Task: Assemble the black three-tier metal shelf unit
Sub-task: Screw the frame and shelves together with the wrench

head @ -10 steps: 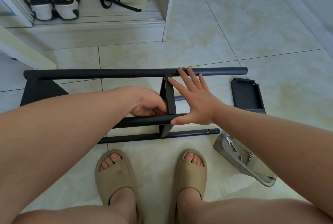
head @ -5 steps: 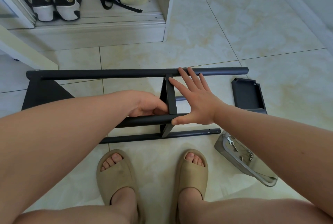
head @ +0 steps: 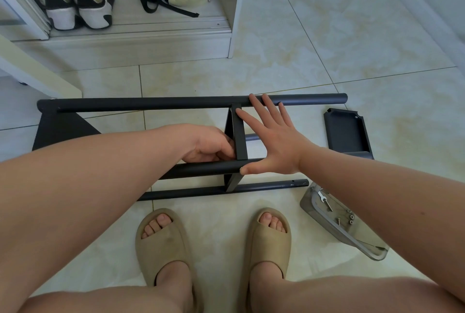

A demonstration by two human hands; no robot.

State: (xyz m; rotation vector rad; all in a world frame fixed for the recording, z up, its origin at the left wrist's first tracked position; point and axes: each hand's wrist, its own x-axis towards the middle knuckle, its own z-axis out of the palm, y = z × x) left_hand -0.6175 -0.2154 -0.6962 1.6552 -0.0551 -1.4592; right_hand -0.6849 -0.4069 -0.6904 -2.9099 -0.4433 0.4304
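Down on its side on the tile floor [head: 327, 48]: the black shelf frame [head: 151, 103], right in front of two feet in tan sandals [head: 161, 244]. Three long poles in sight: a far pole [head: 113, 105], a near pole [head: 201, 169] and a low pole [head: 264, 186] flat on the floor. Between the far and near ones, a middle shelf [head: 239, 133] up on its edge. At the left end, an end shelf [head: 60, 131] already fixed on.

Spread wide and flat, the right hand [head: 274, 144], with nothing in it. Fingertips up on the far pole, first finger on the middle shelf, thumb down on the near pole. Presses and steadies.

Tucked against the other side of the middle shelf, the left hand [head: 214, 146], fingers curled. Can't tell if pinching the shelf or something small like a screw.

Just changed? Almost nothing. Same spots for both hands as a second ago, same spot for the frame, only a tiny shift of the view. Looks like slow, fiddly work at one joint, probably fastening the middle shelf to the near pole. Means a job about half done.

Waiting off to the right: a last shelf [head: 347, 133] loose on the floor, apart from the frame, and a clear tray [head: 352, 239] with a small wrench [head: 320, 195] and a few screws [head: 351, 219]. Bare pole ends there too, most likely the place for that last shelf.
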